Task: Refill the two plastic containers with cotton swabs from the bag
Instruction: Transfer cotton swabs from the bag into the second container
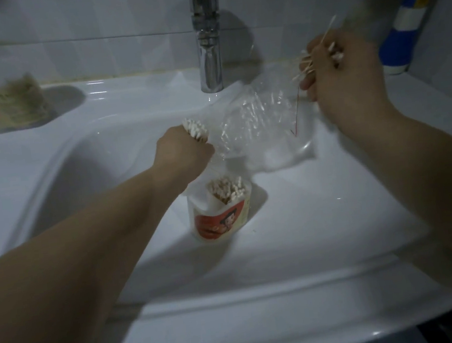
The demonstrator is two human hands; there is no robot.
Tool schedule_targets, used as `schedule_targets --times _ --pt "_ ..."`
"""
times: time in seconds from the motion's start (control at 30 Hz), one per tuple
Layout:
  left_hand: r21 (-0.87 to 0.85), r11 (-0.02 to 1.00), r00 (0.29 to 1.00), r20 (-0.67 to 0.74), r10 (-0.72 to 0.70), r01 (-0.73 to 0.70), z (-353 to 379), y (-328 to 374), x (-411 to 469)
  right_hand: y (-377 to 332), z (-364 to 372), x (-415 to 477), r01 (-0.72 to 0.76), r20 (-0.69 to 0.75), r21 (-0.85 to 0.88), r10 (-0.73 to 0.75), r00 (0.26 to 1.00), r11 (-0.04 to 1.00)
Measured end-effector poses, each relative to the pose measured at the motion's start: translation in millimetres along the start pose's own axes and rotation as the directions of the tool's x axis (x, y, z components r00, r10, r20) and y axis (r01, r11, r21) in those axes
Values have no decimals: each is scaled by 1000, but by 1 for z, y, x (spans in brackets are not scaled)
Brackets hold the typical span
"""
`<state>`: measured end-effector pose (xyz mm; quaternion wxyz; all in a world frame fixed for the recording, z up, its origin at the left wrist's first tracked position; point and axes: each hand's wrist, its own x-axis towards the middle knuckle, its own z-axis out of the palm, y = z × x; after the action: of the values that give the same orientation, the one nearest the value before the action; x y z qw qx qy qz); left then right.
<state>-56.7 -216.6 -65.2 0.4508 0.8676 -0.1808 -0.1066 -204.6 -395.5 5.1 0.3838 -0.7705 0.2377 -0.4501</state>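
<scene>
A clear plastic container with a red label stands upright in the sink basin, partly filled with cotton swabs. Just above it, my left hand grips a bundle of cotton swabs, white tips pointing up. My right hand is raised at the right and holds a loose bunch of swabs that stick out at odd angles. The crumpled clear plastic bag lies in the basin between my hands. A second container full of swabs stands on the sink's back left ledge, blurred.
A chrome faucet rises at the back centre over the white sink. A blue and white bottle leans against the wall at the far right. Grey tiles line the wall behind.
</scene>
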Motion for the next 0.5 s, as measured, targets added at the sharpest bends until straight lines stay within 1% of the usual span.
schedule_targets --times 0.17,0.27,0.33,0.4,0.5 --pt "123 992 997 -56 47 -40 -6 -2 0 1 -3 1 -17 -58 66 21 998 998" --pt "175 983 997 -42 70 -62 -6 -2 -2 -4 0 -3 29 -67 131 -20 998 991" --pt "179 981 996 -22 82 -77 -4 -1 -3 -7 1 -6 56 -18 141 -54 998 988" --pt "149 984 995 -18 99 -95 0 -1 -4 -6 4 -9 50 59 134 -59 997 990" --pt "4 992 991 -60 123 -123 4 2 -5 -2 10 -11 21 175 94 -37 984 995"
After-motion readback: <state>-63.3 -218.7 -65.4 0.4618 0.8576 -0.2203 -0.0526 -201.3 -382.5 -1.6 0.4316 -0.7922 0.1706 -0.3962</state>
